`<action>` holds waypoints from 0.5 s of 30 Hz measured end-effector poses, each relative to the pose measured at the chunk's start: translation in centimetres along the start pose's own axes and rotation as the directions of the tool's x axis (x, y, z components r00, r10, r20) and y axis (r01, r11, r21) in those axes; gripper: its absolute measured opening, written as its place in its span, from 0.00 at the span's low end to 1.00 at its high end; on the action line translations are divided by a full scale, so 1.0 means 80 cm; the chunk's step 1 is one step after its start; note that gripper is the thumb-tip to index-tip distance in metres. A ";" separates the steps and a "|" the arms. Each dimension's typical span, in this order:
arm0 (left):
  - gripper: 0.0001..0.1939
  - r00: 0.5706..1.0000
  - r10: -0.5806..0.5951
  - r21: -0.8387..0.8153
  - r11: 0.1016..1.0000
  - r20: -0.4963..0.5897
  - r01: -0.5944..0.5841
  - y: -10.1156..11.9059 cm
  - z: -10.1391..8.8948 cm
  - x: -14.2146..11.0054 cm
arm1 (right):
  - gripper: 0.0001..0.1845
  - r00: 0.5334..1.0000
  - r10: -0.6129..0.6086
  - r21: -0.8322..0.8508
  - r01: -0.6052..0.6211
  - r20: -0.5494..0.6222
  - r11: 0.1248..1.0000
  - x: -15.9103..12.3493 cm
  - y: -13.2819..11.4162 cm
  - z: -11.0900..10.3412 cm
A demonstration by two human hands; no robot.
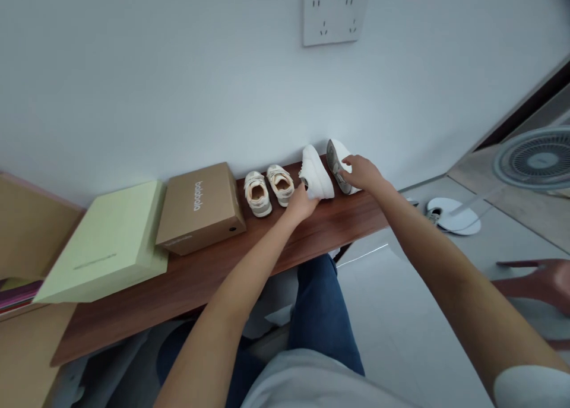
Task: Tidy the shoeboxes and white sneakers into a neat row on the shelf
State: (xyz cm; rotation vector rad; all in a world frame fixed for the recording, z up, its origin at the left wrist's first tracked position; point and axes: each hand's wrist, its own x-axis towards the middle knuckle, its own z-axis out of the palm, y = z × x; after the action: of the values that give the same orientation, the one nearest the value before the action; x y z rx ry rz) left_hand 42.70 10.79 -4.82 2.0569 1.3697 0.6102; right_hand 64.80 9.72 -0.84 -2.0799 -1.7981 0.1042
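Two larger white sneakers lie tipped on their sides near the right end of a reddish-brown wooden shelf (196, 289). At the opening of the nearer white sneaker (317, 173), the fingers of my left hand (303, 205) are closed, partly hidden by the shoe. My right hand (363, 173) grips the other white sneaker (339, 152), whose grey sole faces left, with fingers and thumb on the sole side. Just left of my left hand stand two small cream shoes, one small shoe (258, 195) beside another small shoe (281, 185), both upright with toes to the wall.
Left of the shoes stand a brown shoebox (200, 203) and a pale green box (107, 236), with cardboard (31, 224) at the far left. A wall socket (335, 16) is above. At right are a white fan (541, 158) and a pink stool or chair (541, 283).
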 end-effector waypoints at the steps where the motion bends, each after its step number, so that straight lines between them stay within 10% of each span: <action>1: 0.27 0.999 -0.043 -0.055 0.998 0.000 0.043 -0.002 0.012 0.003 | 0.27 0.998 0.055 -0.004 -0.055 -0.015 0.998 0.000 0.018 0.000; 6: 0.30 0.981 -0.190 -0.287 0.943 -0.039 0.171 -0.015 0.052 0.016 | 0.29 0.949 0.253 0.221 -0.292 0.189 0.930 -0.005 0.093 0.008; 15: 0.22 0.993 -0.117 -0.354 0.928 0.026 0.118 -0.026 0.059 0.043 | 0.21 0.946 0.084 0.774 -0.304 0.312 0.555 -0.017 0.129 0.045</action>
State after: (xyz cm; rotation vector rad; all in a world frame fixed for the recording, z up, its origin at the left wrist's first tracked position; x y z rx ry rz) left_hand 45.70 13.58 -9.44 1.6747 1.2631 0.7408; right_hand 73.11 8.24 -7.88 -1.5631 -1.2085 1.0912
